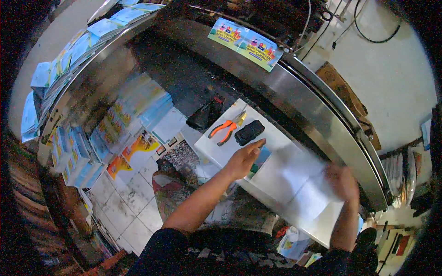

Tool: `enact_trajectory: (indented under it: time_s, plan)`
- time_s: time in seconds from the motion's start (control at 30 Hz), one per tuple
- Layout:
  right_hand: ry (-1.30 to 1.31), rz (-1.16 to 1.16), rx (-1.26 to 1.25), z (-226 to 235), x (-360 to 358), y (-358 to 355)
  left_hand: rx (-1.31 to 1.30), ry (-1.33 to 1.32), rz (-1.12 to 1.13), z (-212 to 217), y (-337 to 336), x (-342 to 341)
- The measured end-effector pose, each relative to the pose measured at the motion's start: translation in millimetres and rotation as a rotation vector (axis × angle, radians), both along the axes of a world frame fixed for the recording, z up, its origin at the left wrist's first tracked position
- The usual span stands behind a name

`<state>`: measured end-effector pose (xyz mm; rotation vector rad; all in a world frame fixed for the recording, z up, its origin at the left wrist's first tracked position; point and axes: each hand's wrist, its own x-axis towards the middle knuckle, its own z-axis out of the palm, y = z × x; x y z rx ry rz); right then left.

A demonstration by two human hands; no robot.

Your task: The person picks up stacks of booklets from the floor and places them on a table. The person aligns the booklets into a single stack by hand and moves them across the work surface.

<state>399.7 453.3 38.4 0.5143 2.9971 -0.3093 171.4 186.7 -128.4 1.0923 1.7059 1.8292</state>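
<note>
My left hand [243,162] lies at the near edge of a white board [209,146], over a booklet with a blue and green cover [261,162]. Its visible fingers are stretched out toward the upper right; the others are hidden behind the hand. Smeared by motion, my right hand [343,181] is at the right side of white open pages [304,188]. Those pages are blurred too, and whether the fingers grip them does not show. Just beyond my left hand are a black oblong object [249,132] and pliers with orange and black handles [224,130].
Stacks of printed booklets [110,131] stand on the left. More booklets [69,57] line the curved metal ledge at upper left. Two colourful covers [246,43] lie on the metal rail ahead. A black bag-like bundle [206,115] sits beside the board. Tiled floor [131,200] shows below.
</note>
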Motion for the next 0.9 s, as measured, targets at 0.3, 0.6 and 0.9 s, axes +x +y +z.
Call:
enact_trajectory:
  time_s: [0.3, 0.6, 0.9]
  plan:
    - [0.491, -0.179, 0.568, 16.5, -125.2, 104.1, -0.135, 0.003, -0.049, 7.1, 6.9, 1.3]
    - [-0.032, 0.138, 0.005, -59.6, -25.3, -80.4, -0.091, 0.02, 0.014, 7.2, -8.2, -0.9]
    - [-0.108, 0.115, -0.04, -73.2, 17.2, -124.0, -0.071, -0.014, 0.018, 8.1, -0.9, -0.5]
